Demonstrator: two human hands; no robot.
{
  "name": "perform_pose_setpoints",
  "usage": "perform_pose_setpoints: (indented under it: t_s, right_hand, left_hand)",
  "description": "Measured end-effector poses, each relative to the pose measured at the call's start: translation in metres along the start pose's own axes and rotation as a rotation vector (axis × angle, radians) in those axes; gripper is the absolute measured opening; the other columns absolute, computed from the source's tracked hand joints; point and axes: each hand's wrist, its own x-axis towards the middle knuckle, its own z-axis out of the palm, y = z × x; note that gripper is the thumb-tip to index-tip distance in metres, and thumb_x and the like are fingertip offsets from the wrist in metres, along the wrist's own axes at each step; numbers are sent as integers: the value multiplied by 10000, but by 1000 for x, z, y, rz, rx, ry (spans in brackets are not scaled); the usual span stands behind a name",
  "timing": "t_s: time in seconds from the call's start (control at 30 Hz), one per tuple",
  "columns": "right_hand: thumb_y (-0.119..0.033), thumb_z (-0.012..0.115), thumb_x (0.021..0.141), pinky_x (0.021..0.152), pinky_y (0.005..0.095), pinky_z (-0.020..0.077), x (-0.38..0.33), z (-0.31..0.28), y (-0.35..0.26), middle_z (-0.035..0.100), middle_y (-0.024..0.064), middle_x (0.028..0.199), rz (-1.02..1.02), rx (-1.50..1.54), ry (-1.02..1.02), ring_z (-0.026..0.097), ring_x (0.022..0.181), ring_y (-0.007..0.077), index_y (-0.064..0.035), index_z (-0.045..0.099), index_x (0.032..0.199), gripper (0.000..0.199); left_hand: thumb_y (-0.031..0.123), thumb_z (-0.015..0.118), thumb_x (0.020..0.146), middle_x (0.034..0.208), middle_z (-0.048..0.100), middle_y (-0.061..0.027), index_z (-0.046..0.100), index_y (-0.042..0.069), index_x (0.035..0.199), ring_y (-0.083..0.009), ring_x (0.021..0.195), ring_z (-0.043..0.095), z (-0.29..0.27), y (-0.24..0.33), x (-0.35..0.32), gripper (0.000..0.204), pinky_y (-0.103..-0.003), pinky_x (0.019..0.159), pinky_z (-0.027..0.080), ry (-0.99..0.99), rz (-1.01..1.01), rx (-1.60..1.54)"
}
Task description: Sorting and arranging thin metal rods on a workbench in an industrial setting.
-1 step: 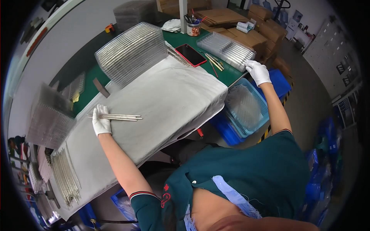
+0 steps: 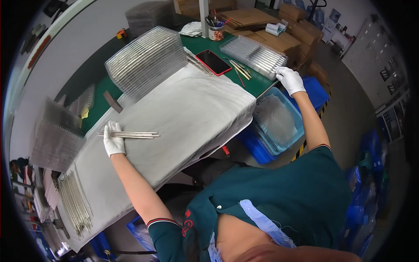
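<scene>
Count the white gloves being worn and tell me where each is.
2. One is on the left hand, which holds thin metal rods; the other is on the right hand, at the end of a clear tray.

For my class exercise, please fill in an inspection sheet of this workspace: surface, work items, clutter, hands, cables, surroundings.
Surface: pale cloth, slightly wrinkled, over a green table.
Work items: metal rods in the left hand; loose rods at the cloth's near-left end; clear tray at right; clear tray stack behind the cloth.
Clutter: red-edged phone, pen jar.
Hands: both white-gloved; left grips rods, right hand at the tray's corner, grip unclear.
Cables: one dark cord-like strand at the lower edge.
Surroundings: cardboard boxes; light-blue basket.
</scene>
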Motion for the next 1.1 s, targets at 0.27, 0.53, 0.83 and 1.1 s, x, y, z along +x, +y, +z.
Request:
perform_pose_setpoints:
  t_s: [0.27, 0.53, 0.83, 1.1]
  right_hand:
    - [-207, 560, 769, 764, 338, 488, 10, 2, 30, 613, -14, 1075, -271, 20, -58, 606, 875, 227, -148, 690, 845, 161]
    - [-231, 521, 757, 800, 377, 472, 27, -43, -11, 618, 113, 1042, -56, -116, -264, 599, 900, 300, -72, 653, 809, 213]
    - [-310, 488, 729, 834, 379, 446, 53, -40, -4, 605, 185, 1002, 158, 27, -157, 572, 936, 343, -52, 638, 921, 355]
    - [-307, 487, 765, 743, 365, 471, 101, -81, -11, 647, 137, 791, 205, 231, 121, 626, 739, 286, -92, 616, 927, 299]
  left_hand:
    - [70, 534, 862, 1157, 489, -142, 402, -52, 1162, -246, 1094, 472, -11, -2, 3, 350, -427, 972, 415, -55, 39, 69]
    - [65, 537, 861, 1182, 478, -144, 406, -46, 1155, -253, 1099, 471, -10, 2, 8, 341, -432, 972, 413, -60, 19, 17]
    - [65, 544, 854, 1164, 502, -157, 446, -41, 1103, -266, 1092, 488, -7, -6, 5, 287, -440, 975, 408, -24, 54, 34]
    - [61, 530, 863, 1183, 481, -144, 407, -46, 1156, -246, 1105, 474, -5, -9, 4, 336, -440, 981, 405, -40, 30, -4]
